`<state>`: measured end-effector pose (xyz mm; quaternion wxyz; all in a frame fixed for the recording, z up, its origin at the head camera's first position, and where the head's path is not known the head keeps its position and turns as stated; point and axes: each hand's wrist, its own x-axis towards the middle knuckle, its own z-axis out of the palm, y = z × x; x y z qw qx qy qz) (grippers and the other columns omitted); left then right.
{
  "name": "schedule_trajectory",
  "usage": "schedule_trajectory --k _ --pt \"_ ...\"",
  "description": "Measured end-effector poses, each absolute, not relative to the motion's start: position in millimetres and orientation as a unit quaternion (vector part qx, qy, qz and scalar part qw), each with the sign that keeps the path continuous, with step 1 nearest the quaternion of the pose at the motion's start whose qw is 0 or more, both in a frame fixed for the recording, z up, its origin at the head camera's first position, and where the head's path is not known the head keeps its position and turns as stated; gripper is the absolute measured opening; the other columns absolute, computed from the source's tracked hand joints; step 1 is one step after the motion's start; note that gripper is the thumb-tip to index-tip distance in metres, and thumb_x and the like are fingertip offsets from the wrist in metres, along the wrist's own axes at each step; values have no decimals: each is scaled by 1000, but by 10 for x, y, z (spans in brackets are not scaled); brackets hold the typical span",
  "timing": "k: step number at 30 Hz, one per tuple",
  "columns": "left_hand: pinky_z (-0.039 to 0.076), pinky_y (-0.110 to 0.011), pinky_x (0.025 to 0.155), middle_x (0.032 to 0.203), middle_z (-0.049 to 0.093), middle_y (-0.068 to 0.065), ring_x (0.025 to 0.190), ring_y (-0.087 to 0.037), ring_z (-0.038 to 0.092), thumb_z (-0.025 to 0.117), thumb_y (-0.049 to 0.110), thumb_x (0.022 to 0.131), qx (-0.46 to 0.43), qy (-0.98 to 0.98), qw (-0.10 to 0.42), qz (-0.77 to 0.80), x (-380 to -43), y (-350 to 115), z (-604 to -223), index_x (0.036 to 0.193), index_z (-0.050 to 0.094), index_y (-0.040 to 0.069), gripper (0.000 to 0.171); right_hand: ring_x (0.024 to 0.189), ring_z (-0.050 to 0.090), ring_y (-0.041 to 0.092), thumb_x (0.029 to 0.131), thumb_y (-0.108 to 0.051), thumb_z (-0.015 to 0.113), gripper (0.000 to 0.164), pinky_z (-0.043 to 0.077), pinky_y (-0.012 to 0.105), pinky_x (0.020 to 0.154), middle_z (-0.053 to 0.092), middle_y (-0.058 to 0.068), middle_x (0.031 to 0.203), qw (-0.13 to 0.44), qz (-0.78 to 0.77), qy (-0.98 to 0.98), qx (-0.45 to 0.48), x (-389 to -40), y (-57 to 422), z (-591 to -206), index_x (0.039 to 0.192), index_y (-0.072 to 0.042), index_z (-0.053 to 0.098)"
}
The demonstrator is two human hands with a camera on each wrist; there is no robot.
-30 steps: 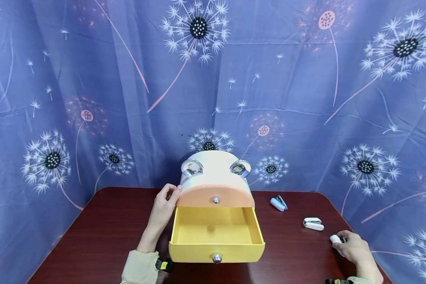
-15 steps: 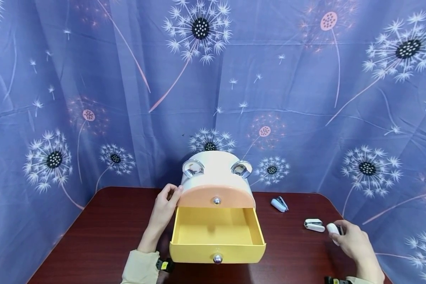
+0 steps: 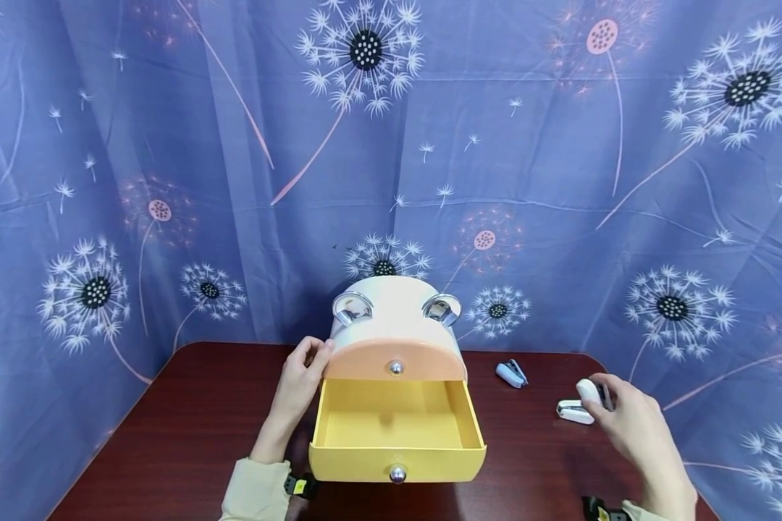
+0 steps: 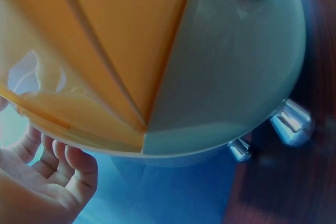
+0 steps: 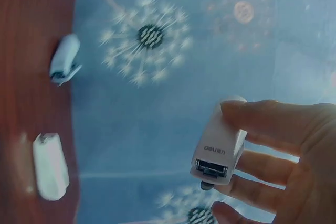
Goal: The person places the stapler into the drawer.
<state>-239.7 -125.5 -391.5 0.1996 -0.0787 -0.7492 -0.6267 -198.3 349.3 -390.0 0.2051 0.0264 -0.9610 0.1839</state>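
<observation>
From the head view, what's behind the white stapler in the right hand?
A second white stapler lies on the tabletop, left part showing; the held stapler and right hand cover its right end. Anything else they hide can't be seen.

1. Left of the drawer (image 3: 355,464): a wide, pale cream sleeve (image 3: 256,492), and a black wristband (image 3: 309,487) with a bright yellow patch.
2. Right of the drawer: a matching cream cuff (image 3: 645,512) and another black band (image 3: 594,509), also marked yellow.
</observation>
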Motion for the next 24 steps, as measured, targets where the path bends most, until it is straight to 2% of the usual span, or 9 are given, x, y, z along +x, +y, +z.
schedule_trajectory --k 3,7,10,18,24 --pt "38 -23 62 69 48 -2 66 -12 46 61 17 98 -79 -751 200 -625 -2398 -1267 -3916 88 58 1 19 80 60 35 88 -22 72 39 44 55 66 66 19 94 216 186 -958 42 -1957 3344 -3819 119 -2 61" --pt "38 -23 62 69 47 -2 66 -12 46 61 17 98 -78 -752 200 -624 -2399 -1274 -3914 88 58 1 19 84 62 37 85 -16 75 36 45 55 67 66 21 103 245 190 -948 75 -1941 3158 -3749 116 -2 64" --pt "38 -23 62 70 48 -2 66 -12 46 61 18 98 -77 -752 197 -624 -2400 -1275 -3913 88 58 1 19 86 62 36 82 -12 77 36 46 55 68 66 19 103 262 195 -940 99 -1936 3043 -3723 114 -3 65" --pt "38 -23 62 70 47 -2 66 -12 46 61 17 98 -72 -748 197 -629 -2387 -1273 -3926 88 58 1 19 87 59 26 81 -12 79 34 45 49 70 66 8 100 284 196 -926 151 -1889 2761 -3683 112 -8 66" --pt "37 -23 60 69 46 -1 64 -11 45 61 16 98 -83 -743 193 -636 -2397 -1266 -3936 88 57 0 19 92 58 23 75 -9 83 43 43 44 74 66 4 104 312 183 -911 197 -1840 2600 -3677 114 -8 66"
